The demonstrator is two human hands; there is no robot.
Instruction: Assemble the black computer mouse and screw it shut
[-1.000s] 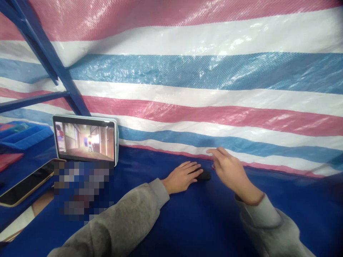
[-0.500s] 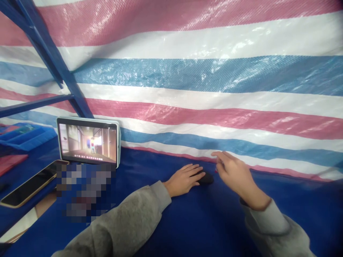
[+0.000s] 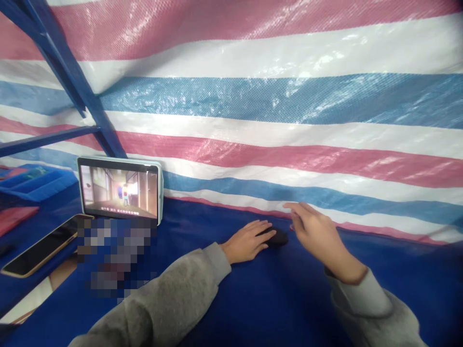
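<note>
My left hand (image 3: 249, 242) rests palm down on the blue tabletop (image 3: 267, 299), its fingers apart and their tips over the edge of a black rounded object (image 3: 278, 236). Just right of that object, my right hand (image 3: 316, 233) is raised, with its index finger stretched to the left and the thumb below it. A tiny reddish thing (image 3: 292, 228) shows near the right thumb; whether the fingers touch it I cannot tell. Both arms wear grey sleeves.
A tablet (image 3: 119, 189) playing a cartoon leans upright at the left. Nearby lie a phone (image 3: 45, 248), a blue tray (image 3: 39, 184) and a red item (image 3: 16, 218). Behind hangs a striped sheet (image 3: 253, 101) beside a blue metal frame (image 3: 68, 62). One patch is pixelated.
</note>
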